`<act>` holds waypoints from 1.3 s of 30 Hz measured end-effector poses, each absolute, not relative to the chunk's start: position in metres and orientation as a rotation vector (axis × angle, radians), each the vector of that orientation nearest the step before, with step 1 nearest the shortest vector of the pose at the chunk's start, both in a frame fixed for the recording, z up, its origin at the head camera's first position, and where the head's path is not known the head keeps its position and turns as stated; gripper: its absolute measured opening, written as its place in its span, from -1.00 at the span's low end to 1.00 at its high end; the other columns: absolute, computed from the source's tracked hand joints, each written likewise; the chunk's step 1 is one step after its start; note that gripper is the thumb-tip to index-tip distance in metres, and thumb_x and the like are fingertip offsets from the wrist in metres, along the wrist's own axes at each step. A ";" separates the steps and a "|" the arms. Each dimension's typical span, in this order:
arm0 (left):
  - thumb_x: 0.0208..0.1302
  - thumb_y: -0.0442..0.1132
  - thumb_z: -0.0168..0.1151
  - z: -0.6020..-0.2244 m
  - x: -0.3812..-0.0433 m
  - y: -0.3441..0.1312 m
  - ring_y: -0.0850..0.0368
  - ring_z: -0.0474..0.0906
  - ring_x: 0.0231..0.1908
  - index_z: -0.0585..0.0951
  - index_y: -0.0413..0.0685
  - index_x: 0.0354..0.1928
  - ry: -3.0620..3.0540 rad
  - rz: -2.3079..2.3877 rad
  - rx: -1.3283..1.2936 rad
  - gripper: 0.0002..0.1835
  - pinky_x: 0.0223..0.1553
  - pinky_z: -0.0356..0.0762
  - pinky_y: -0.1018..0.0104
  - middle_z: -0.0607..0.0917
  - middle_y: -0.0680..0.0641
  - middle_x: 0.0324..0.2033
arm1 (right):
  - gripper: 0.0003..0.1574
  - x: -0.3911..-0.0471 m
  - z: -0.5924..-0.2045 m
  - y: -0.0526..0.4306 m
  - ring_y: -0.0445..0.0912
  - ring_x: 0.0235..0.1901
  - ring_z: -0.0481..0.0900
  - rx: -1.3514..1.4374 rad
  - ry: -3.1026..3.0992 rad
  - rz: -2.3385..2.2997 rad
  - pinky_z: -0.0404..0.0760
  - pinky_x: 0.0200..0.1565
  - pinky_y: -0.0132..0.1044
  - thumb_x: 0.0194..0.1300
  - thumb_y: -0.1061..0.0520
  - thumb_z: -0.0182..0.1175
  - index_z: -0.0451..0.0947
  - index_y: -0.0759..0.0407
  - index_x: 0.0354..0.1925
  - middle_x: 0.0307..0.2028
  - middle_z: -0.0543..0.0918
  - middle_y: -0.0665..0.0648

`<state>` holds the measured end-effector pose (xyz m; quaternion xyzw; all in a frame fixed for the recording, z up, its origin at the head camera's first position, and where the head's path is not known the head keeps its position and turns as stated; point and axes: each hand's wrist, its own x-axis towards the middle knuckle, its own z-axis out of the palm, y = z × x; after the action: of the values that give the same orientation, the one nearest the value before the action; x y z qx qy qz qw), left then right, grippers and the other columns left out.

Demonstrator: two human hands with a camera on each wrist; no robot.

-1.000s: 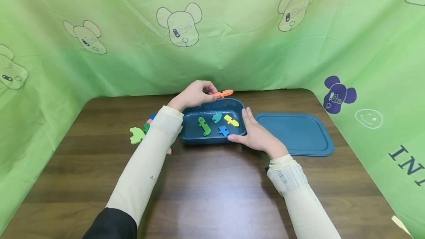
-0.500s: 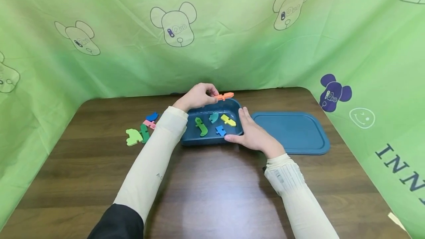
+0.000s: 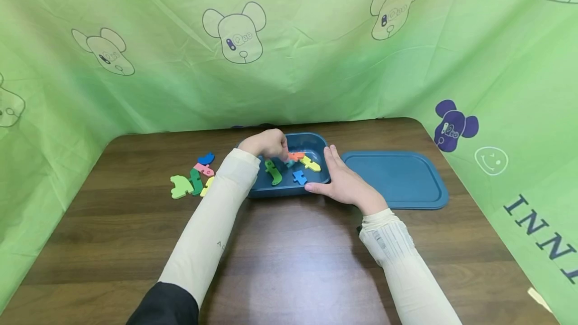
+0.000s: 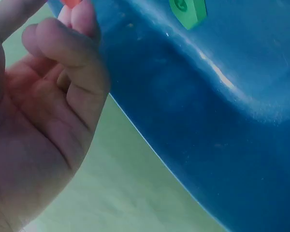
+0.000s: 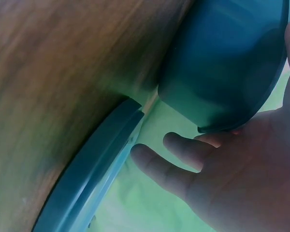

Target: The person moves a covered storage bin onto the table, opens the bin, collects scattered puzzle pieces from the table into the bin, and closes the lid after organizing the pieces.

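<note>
My left hand (image 3: 268, 143) reaches into the blue box (image 3: 282, 193) and pinches an orange puzzle piece (image 3: 296, 156) low over its floor. In the left wrist view the orange tip shows at my fingertips (image 4: 82, 19). Around it in the box are a green piece (image 3: 273, 172), a yellow piece (image 3: 310, 163), a blue piece (image 3: 299, 177) and a teal piece (image 3: 290, 163), partly covered. At the box's right end my right hand (image 3: 349, 187) rests, fingers straight along the side and thumb at the front rim.
A blue lid (image 3: 395, 179) lies flat right of the box. Left of it are several loose pieces: light green (image 3: 181, 186), dark green (image 3: 195, 181), pink (image 3: 204, 169), blue (image 3: 206, 158) and a yellow one (image 3: 207, 186) partly behind my sleeve. A green printed cloth (image 3: 289, 79) hangs behind the table.
My left hand has lowered the orange puzzle piece from above the far rim into the box. The right hand keeps its place on the box. The view has shifted slightly.
</note>
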<state>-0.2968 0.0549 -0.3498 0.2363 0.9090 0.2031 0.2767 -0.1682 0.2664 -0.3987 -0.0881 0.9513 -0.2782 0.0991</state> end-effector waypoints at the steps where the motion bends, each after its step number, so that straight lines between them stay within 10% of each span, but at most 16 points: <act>1: 0.34 -0.25 0.36 -0.350 -0.296 0.056 0.16 0.38 -0.54 0.66 -0.14 -0.25 2.433 0.537 0.630 -0.89 -0.46 0.43 0.34 0.60 -0.04 -0.34 | 0.56 -0.168 -0.398 0.266 0.23 0.53 -0.21 -0.259 2.813 -0.823 0.06 0.41 0.18 0.19 -0.58 0.19 -0.44 0.25 0.58 0.57 -0.40 0.30; 11: 0.36 -0.09 0.36 -0.352 -0.291 0.060 0.21 0.24 -0.71 0.61 -0.16 -0.40 2.387 0.490 0.600 -0.71 -0.60 0.30 0.38 0.34 0.07 -0.65 | 0.53 -0.169 -0.398 0.266 0.24 0.53 -0.22 -0.268 2.803 -0.833 0.05 0.41 0.17 0.23 -0.51 0.23 -0.45 0.25 0.58 0.57 -0.41 0.30; 27: 0.46 -0.10 0.22 -0.287 -0.261 0.012 -0.02 0.55 -0.42 0.66 -0.02 -0.15 2.532 1.111 0.935 -0.84 -0.36 0.56 0.17 0.65 -0.02 -0.24 | 0.53 -0.171 -0.399 0.267 0.27 0.53 -0.25 -0.232 2.787 -0.834 -0.01 0.40 0.24 0.23 -0.52 0.22 -0.48 0.22 0.58 0.57 -0.44 0.29; 39: 0.46 -0.20 0.23 -0.322 -0.255 -0.106 -0.04 0.53 -0.26 0.65 -0.09 -0.04 2.718 1.222 0.683 -0.85 -0.19 0.51 0.11 0.63 -0.08 -0.16 | 0.57 -0.172 -0.399 0.266 0.26 0.53 -0.25 -0.245 2.790 -0.815 0.00 0.40 0.23 0.20 -0.56 0.20 -0.51 0.20 0.58 0.57 -0.46 0.27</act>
<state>-0.2551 -0.1056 -0.3218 0.2232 0.8882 0.3993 0.0422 -0.1719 0.2656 -0.3995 -0.0835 0.9505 -0.2775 0.1123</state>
